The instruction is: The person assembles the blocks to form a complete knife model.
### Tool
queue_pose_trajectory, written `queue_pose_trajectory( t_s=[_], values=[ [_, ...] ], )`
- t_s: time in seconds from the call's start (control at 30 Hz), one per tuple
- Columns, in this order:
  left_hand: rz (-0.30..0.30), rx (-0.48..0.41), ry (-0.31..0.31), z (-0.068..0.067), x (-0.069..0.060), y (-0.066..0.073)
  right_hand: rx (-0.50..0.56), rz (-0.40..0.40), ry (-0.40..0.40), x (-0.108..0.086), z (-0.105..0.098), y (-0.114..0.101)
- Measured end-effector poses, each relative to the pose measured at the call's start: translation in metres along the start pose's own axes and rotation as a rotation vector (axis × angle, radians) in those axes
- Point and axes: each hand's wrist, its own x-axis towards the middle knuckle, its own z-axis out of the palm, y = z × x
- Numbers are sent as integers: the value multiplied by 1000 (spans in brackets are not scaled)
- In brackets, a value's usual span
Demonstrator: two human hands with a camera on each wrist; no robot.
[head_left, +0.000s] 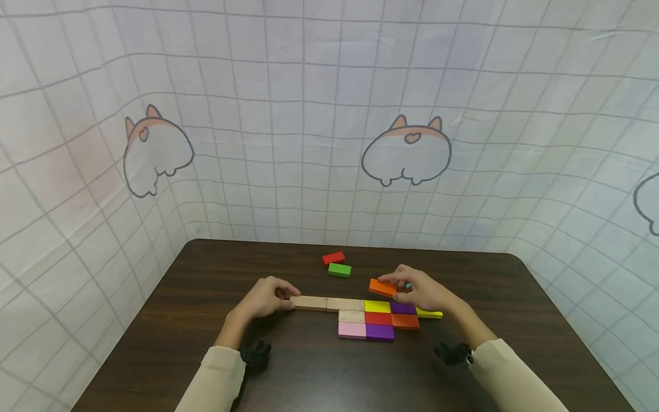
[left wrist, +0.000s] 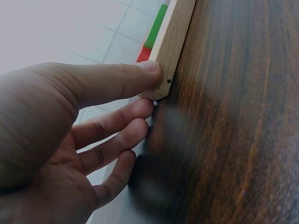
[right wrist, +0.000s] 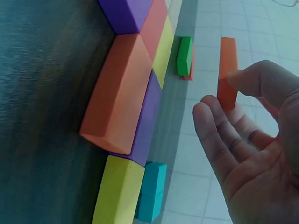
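Plain wooden blocks lie end to end at the left of a flat layout of coloured blocks. My left hand [head_left: 268, 296] is at the outer end of the leftmost wooden block [head_left: 310, 303], thumb and forefinger pinching it. In the left wrist view that wooden block [left wrist: 173, 44] lies on the table, and the other fingers are loosely bent below it. Above the layout's back edge, my right hand [head_left: 419, 289] holds an orange block [head_left: 382, 287] between thumb and fingers. The right wrist view shows this orange block [right wrist: 227, 70] raised off the table.
The layout includes a yellow block [head_left: 377, 306], a red block [head_left: 378, 319], a pink block [head_left: 352, 330] and purple ones. Behind it lie a green block [head_left: 340, 270] and a red one [head_left: 333, 258]. Teal blocks [right wrist: 152, 191] sit near the right end. A patterned curtain surrounds the dark table [head_left: 216, 263].
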Motion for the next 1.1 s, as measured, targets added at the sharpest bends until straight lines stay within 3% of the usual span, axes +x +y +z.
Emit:
queue_pose_trajectory(
  t_s=[0.53, 1.1],
  values=[
    [10, -8, -6, -1, -3, 0, 37, -94, -19, -48, 11, 8],
    [18, -4, -5, -2, -1, 0, 76, -83, -71, -81, 21, 27]
  ],
)
